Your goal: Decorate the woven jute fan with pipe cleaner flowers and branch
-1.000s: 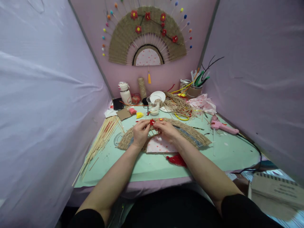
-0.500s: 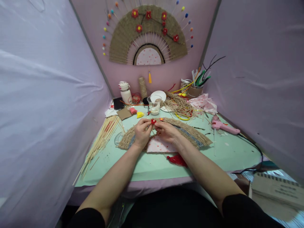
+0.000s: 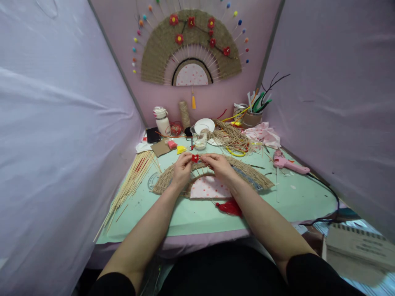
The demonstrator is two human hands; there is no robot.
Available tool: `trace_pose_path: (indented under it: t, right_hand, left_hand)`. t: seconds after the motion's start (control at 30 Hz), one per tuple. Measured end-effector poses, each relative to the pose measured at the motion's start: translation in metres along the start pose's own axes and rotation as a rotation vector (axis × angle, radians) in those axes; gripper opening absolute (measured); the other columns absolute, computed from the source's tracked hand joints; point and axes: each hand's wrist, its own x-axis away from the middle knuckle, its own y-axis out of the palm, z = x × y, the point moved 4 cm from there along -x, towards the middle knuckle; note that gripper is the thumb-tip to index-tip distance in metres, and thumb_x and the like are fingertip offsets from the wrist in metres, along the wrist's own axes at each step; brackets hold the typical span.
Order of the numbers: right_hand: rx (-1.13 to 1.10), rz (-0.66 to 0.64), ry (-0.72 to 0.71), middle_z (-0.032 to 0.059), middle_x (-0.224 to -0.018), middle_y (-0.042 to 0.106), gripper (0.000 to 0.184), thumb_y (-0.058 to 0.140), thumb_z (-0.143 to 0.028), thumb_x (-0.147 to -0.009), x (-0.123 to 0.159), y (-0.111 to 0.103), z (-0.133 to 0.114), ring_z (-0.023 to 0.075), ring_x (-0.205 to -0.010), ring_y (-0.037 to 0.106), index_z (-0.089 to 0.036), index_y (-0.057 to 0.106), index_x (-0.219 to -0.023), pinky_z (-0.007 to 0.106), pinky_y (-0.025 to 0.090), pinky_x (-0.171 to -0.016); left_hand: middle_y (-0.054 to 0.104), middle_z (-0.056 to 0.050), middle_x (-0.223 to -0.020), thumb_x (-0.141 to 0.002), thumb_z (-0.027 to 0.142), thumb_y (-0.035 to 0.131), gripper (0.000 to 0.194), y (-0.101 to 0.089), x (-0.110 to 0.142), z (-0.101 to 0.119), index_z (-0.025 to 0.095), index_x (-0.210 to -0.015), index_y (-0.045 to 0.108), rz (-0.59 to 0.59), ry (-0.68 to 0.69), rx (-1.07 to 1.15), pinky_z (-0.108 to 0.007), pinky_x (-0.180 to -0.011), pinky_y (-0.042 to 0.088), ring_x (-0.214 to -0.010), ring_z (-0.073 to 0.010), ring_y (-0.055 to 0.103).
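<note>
A small red flower (image 3: 195, 158) with a pale centre is pinched at its left edge by the fingers of my left hand (image 3: 182, 166). Just right of the flower, my right hand (image 3: 217, 163) has thumb and forefinger pressed together; what lies between them is too small to make out. Both hands are above a woven twine fan (image 3: 257, 177) with a blue-grey band, lying on the table. Its half-round base (image 3: 210, 188) is white with pink dots. A red tassel (image 3: 228, 207) lies below it, partly behind my right forearm.
Thin bamboo sticks (image 3: 131, 181) are spread at the left. A pink glue gun (image 3: 288, 162) with a black cord lies at the right. Behind stand a white bottle (image 3: 162, 121), a twine spool (image 3: 184, 115), a clear cup (image 3: 200, 142) and a twine heap (image 3: 233, 135). A finished fan (image 3: 157, 61) hangs on the wall.
The red flower has shifted slightly left with my left hand. My right fingers have drawn a little away from it, and its face shows more fully.
</note>
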Motion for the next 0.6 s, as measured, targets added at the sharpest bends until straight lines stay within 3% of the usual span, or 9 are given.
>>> trace_pose_path:
  t: [0.2,0.37,0.6]
  right_hand:
    - [-0.008,-0.059,-0.026,-0.0007,-0.065,0.058,0.028,0.072,-0.043,-0.063,0.0033,0.0018,-0.0035,0.0095,-0.061,0.046,-0.016,0.066,-0.069,0.024,0.031,-0.058]
    - [0.069,-0.063,-0.02,-0.003,-0.057,0.05,0.026,0.07,-0.041,-0.063,0.0025,-0.0011,-0.0011,0.0081,-0.054,0.036,-0.016,0.066,-0.067,0.024,0.024,-0.052]
    - [0.014,-0.13,-0.016,-0.0037,-0.053,0.047,0.021,0.068,-0.037,-0.062,-0.0026,-0.0002,0.0056,0.0074,-0.051,0.031,-0.017,0.066,-0.067,0.023,0.022,-0.049]
  left_hand:
    - [0.058,-0.005,-0.089,-0.084,0.018,0.052,0.015,0.0054,0.0011,0.0019,0.019,-0.085,0.067,-0.137,-0.031,-0.004,-0.029,-0.08,0.045,-0.088,-0.0154,0.055]
    - [0.059,-0.005,-0.086,-0.084,0.021,0.052,0.015,0.0072,0.0003,0.0015,0.018,-0.083,0.067,-0.228,-0.05,0.042,-0.03,-0.081,0.045,-0.086,-0.0165,0.056]
    - [0.059,-0.005,-0.085,-0.083,0.029,0.055,0.017,0.0077,-0.0004,-0.0021,0.019,-0.076,0.067,-0.276,-0.09,0.095,-0.03,-0.082,0.045,-0.086,-0.017,0.055]
